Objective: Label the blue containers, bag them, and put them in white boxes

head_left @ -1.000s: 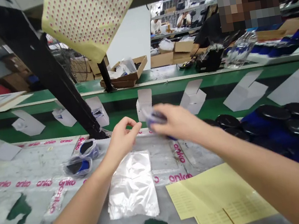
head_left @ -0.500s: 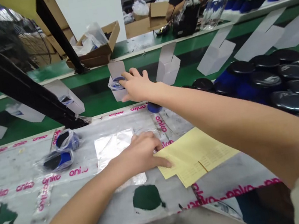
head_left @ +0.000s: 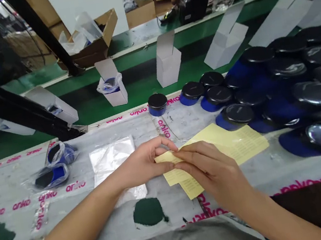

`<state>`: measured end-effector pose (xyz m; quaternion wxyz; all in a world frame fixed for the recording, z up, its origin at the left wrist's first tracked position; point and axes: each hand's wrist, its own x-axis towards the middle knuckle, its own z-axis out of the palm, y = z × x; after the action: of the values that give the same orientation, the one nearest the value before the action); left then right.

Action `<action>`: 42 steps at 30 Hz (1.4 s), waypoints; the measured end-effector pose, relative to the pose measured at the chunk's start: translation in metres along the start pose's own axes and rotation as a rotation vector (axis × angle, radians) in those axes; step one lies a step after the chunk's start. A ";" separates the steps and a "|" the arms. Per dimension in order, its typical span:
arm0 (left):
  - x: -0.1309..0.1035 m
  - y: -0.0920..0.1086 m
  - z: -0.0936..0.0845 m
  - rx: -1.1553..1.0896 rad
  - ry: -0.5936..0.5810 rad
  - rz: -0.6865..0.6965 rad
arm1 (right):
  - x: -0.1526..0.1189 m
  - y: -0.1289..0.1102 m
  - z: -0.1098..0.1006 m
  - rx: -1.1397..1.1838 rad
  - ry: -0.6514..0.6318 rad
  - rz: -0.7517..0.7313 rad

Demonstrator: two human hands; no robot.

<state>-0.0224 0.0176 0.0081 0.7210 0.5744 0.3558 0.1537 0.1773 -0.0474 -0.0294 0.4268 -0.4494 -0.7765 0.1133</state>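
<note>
My left hand (head_left: pixel 145 159) grips the left end of some yellow printed paper (head_left: pixel 229 141), thumb below and fingers above. Beside it my right hand (head_left: pixel 213 166) pinches the same end, its fingertips meeting the left ones. The paper's sheets lie partly across one another and reach right under my right hand; how many I cannot tell. Left of my hands is a flat stack of shiny clear plastic bags (head_left: pixel 110 156), partly under my left wrist. Beyond the hands stands a small round blue tub with a black lid (head_left: pixel 158 103).
On the green belt stand open white boxes (head_left: pixel 169 68), one white box (head_left: pixel 117 97) holding a bagged blue item. Several black-lidded blue tubs (head_left: pixel 234 115) crowd the right. Two bagged blue items (head_left: pixel 52 175) lie left. A black metal post (head_left: pixel 33 109) slants across the left.
My right hand has come back from the white box with the bagged blue item to the yellow paper and pinches it. My left hand keeps its hold. The view has shifted.
</note>
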 end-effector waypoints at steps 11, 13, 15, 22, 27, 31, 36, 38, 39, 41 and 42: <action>0.001 -0.005 0.011 -0.050 0.118 -0.062 | 0.004 -0.006 -0.001 -0.073 0.083 -0.076; 0.002 -0.005 0.010 -0.067 0.130 -0.091 | 0.003 -0.006 -0.002 -0.101 0.055 -0.088; 0.004 -0.005 0.008 -0.092 0.126 -0.104 | 0.002 -0.005 -0.002 -0.121 0.021 -0.080; 0.005 -0.008 0.004 -0.149 0.072 -0.104 | 0.003 0.000 -0.005 0.006 -0.100 0.027; 0.004 -0.007 0.008 0.019 0.116 -0.010 | 0.013 0.000 -0.006 0.286 -0.206 0.312; 0.003 -0.009 0.010 0.097 0.173 0.084 | 0.021 -0.001 -0.009 0.385 -0.223 0.405; 0.001 -0.009 0.010 0.255 0.213 0.089 | 0.036 0.002 -0.020 0.609 -0.270 0.743; -0.001 -0.003 0.008 0.402 0.206 0.080 | 0.050 0.008 -0.020 0.505 -0.145 0.655; -0.004 0.000 0.006 0.489 0.188 0.067 | 0.060 0.013 -0.017 0.418 -0.085 0.567; -0.009 0.009 0.000 0.625 0.126 0.037 | 0.084 0.026 -0.008 0.228 -0.027 0.344; -0.011 0.013 -0.003 0.651 0.096 0.030 | 0.097 0.035 -0.002 0.151 -0.054 0.241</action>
<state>-0.0302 0.0168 0.0237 0.4794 0.7721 0.4114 0.0694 0.1774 0.0487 0.0070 0.4217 -0.5027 -0.7175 0.2338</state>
